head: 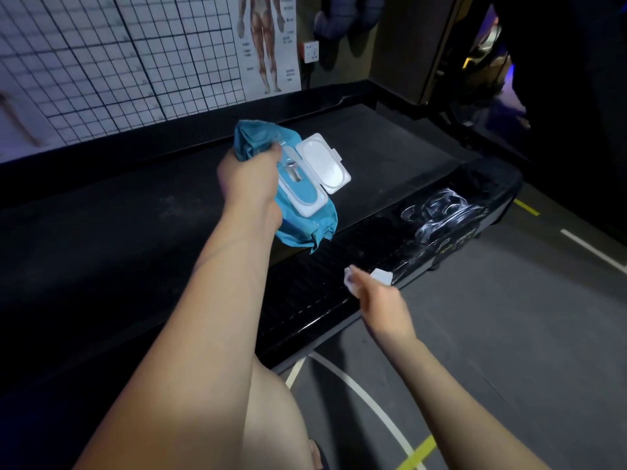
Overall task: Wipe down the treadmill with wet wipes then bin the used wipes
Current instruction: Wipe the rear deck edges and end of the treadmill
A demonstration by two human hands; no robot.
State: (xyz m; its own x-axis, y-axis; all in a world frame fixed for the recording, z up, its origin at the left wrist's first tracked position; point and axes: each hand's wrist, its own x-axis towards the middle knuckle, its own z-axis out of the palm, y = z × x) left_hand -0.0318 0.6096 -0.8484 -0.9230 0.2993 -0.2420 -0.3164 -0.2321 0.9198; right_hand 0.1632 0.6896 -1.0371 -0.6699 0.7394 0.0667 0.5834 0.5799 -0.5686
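Our left hand (249,178) grips the open-lidded wipes pack (305,220) at 12 o'clock, our right hand (381,301) pinches a wipe (348,279) at 4 o'clock, so we likely press it onto the treadmill rail (305,300) next.

A white grid chart (101,62) covers the wall in the upper left of the frame. To its right hang a muscle anatomy poster (268,42) and a white wall socket (311,51). The grey floor (509,334) at lower right carries a white line (592,250) and a yellow line (526,207). The room is dim, with purple-blue light at upper right.

Grid chart (84,62), anatomy poster (268,42), wall socket (311,51), line-marked floor (509,334)
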